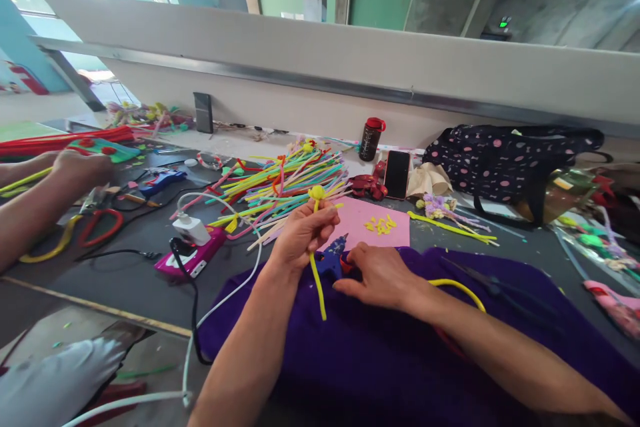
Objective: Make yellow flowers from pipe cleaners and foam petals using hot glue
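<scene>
My left hand [306, 232] pinches a yellow pipe cleaner stem [318, 287] with a small round yellow flower head [317, 193] at its top. The stem stands nearly upright, its lower end hanging below my fist. Beside it my right hand [383, 277] has its fingers curled at the red part of a blue glue gun [330, 263], whose speckled nozzle end points up toward a pink sheet [350, 221]. On that sheet lie several small yellow pieces [381, 225]. Purple cloth [360, 353] spreads under both hands.
Behind my hands is a heap of coloured pipe cleaners [290, 177]. A pink power strip [193, 260] with cables stands left, near red-and-yellow-handled scissors [103, 227]. At the back are a bottle [370, 140], phone [397, 175] and dark bag [500, 160]. A co-worker's hand [83, 167] is at far left.
</scene>
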Available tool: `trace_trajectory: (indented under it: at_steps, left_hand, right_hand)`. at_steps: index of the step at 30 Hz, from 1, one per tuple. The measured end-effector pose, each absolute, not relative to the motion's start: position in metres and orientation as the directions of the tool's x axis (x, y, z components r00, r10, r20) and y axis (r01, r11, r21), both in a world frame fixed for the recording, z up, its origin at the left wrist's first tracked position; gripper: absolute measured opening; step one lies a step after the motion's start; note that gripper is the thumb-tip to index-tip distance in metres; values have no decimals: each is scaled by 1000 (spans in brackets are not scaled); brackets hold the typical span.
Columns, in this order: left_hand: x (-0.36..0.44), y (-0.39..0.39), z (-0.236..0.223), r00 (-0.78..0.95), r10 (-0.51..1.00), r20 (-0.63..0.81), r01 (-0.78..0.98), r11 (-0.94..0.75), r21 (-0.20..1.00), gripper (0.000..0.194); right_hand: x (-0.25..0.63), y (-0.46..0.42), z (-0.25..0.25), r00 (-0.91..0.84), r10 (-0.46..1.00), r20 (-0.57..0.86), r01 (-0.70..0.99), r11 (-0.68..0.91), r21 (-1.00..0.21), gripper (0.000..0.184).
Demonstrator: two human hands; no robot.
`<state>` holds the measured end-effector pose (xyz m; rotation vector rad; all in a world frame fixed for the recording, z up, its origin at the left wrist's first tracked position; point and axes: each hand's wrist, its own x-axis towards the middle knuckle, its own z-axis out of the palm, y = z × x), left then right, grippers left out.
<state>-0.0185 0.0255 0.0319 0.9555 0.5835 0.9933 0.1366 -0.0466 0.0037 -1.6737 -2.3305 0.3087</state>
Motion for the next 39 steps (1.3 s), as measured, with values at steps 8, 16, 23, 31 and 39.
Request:
trace_trajectory:
  at_steps: [8,16,23,31,39]
  left_hand:
    - [-32,29,34,441,896,57,-509,197,838,18]
    - [-40,29,35,440,890,118,-600,194,776,14]
    - [-25,22,31,490,870,47,-504,239,830,17]
    - [0,7,20,637,770,-33,-390,359,848,23]
    - [4,2,20,572,820,-6,-463,329,823,18]
  right_hand:
    - [125,-38,0,-148,986,-70,950,122,-287,27]
    - [177,-28,8,-239,971,8,-241,-51,-969,28]
    - [168,-36,6,-279,960,29,-493,-117,-862,36]
    - [167,-77,28,-44,983,181,-285,161,-945,27]
    - [154,-92,36,-82,969,235,28,238,-971,35]
